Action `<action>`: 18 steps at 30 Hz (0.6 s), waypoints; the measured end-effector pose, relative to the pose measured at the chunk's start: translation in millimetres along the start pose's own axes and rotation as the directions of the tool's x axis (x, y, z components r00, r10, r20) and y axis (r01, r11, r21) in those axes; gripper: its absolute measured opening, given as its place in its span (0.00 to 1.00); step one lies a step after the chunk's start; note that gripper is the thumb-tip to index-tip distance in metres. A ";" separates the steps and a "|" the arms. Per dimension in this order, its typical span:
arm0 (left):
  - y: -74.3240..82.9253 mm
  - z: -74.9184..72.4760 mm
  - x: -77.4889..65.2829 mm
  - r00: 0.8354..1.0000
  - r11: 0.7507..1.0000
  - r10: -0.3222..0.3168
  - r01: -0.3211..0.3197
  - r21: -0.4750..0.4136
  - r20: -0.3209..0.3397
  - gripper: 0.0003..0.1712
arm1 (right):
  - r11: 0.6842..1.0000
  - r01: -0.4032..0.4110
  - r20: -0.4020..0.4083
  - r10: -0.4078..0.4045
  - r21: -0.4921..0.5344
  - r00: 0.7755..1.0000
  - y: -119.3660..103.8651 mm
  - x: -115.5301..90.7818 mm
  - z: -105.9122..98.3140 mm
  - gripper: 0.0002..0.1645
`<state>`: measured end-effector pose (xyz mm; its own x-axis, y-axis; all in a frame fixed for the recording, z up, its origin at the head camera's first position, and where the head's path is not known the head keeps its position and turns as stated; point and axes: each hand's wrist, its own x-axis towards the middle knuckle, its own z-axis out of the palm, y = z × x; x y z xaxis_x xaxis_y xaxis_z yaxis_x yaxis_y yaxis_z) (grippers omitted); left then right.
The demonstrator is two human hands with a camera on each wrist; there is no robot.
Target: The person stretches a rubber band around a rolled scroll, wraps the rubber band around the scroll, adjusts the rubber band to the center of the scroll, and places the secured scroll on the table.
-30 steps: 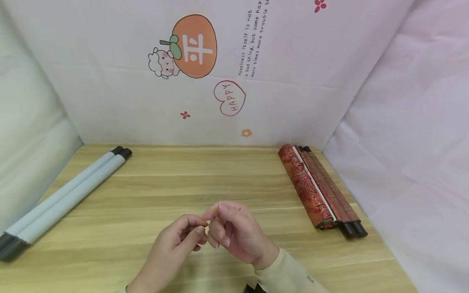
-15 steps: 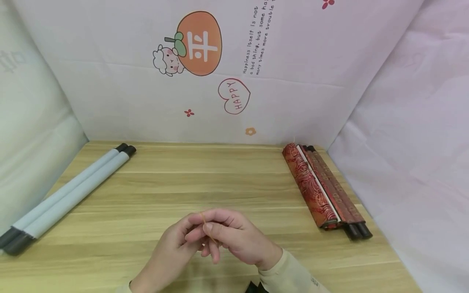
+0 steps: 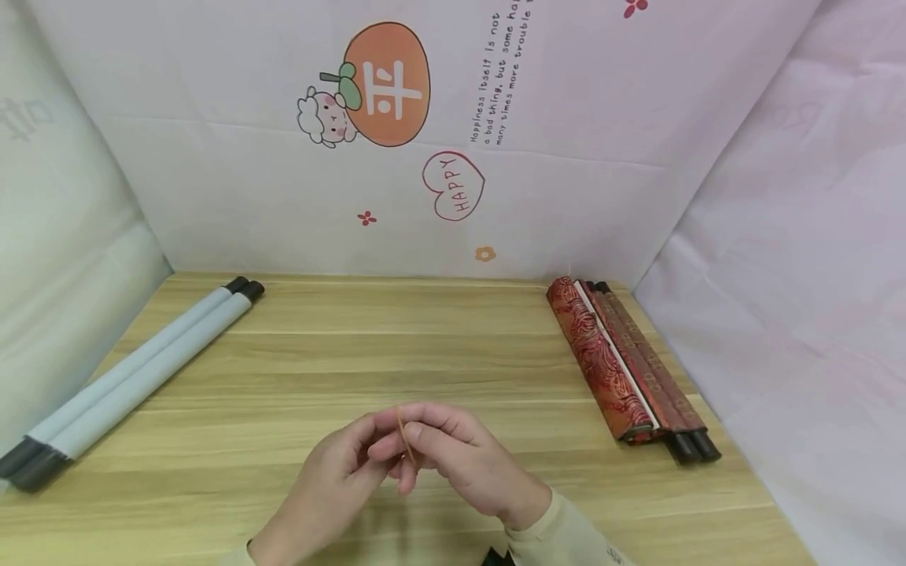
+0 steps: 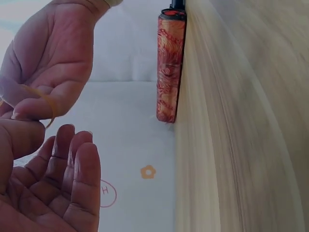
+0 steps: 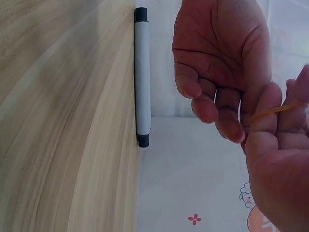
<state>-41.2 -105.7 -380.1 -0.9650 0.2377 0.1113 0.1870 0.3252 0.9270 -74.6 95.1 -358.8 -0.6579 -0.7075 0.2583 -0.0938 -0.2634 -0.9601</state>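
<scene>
A thin orange-yellow rubber band (image 3: 407, 442) stretches across the fingers of my right hand (image 3: 481, 472), whose thumb tip presses at it. Its loop shows as a rubber band (image 4: 49, 104) around the bent fingers in the left wrist view, and the rubber band (image 5: 276, 111) crosses them in the right wrist view. My left hand (image 3: 329, 479) meets the right hand's fingertips from the left. Its fingers (image 4: 86, 169) are loosely bent in the left wrist view, with no object between them. Both hands are above the wooden table (image 3: 396, 338).
Two pale scroll-like rolls (image 3: 152, 369) with black ends lie at the left. A red patterned roll (image 3: 594, 358) and brown rolls (image 3: 647, 362) with black ends lie at the right. White printed cloth (image 3: 248, 196) encloses the back and sides. A small black object (image 3: 497, 558) shows at the bottom edge.
My left fingers have stopped pinching beside the right index finger and lie looser. The rubber band has become visible across the right fingers; the right hand has turned and lowered slightly. The head view has shifted slightly.
</scene>
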 end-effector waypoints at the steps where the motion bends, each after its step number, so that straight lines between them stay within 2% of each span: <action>1: -1.4 -1.9 -0.2 1.000 0.998 0.022 -0.021 0.052 -0.019 0.11 | 1.000 -0.008 -0.004 0.008 0.010 1.000 0.3 0.4 0.4 0.23; 3: -4.6 -6.4 0.1 0.996 0.982 0.073 -0.062 0.179 -0.054 0.11 | 0.999 -0.034 -0.019 0.034 0.017 0.999 0.8 0.5 1.0 0.24; 5: -8.1 -12.0 1.4 0.991 0.943 0.114 -0.084 0.321 -0.075 0.12 | 0.998 -0.061 -0.031 0.061 0.014 0.998 1.6 -0.7 0.6 0.25; 7: -12.2 -18.6 3.8 0.990 0.886 0.121 -0.072 0.457 -0.078 0.14 | 0.994 -0.106 -0.044 0.106 0.008 0.993 1.7 -2.6 0.2 0.26; 10: -19.8 -31.6 8.8 0.992 0.779 0.105 -0.040 0.625 -0.067 0.18 | 0.988 -0.154 -0.055 0.154 -0.010 0.987 3.0 -6.6 -0.2 0.28; 12: -25.7 -42.1 13.0 0.995 0.724 0.077 -0.013 0.689 -0.063 0.22 | 0.984 -0.178 -0.066 0.176 -0.021 0.982 3.8 -8.9 -0.2 0.28; 14: -32.5 -54.3 16.9 0.995 0.682 0.069 0.002 0.731 -0.067 0.24 | 0.983 -0.180 -0.069 0.178 -0.030 0.982 4.8 -10.6 -0.4 0.29; 18: -46.8 -82.6 23.9 0.993 0.616 0.075 0.024 0.788 -0.088 0.30 | 0.981 -0.194 -0.074 0.193 -0.011 0.978 6.0 -13.3 -1.3 0.29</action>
<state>-88.2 -190.8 -391.3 -0.9608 0.1794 0.2115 0.2372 0.9268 0.2913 -67.4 103.8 -368.1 -0.7169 -0.6946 0.0598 0.0274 -0.1138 -0.9931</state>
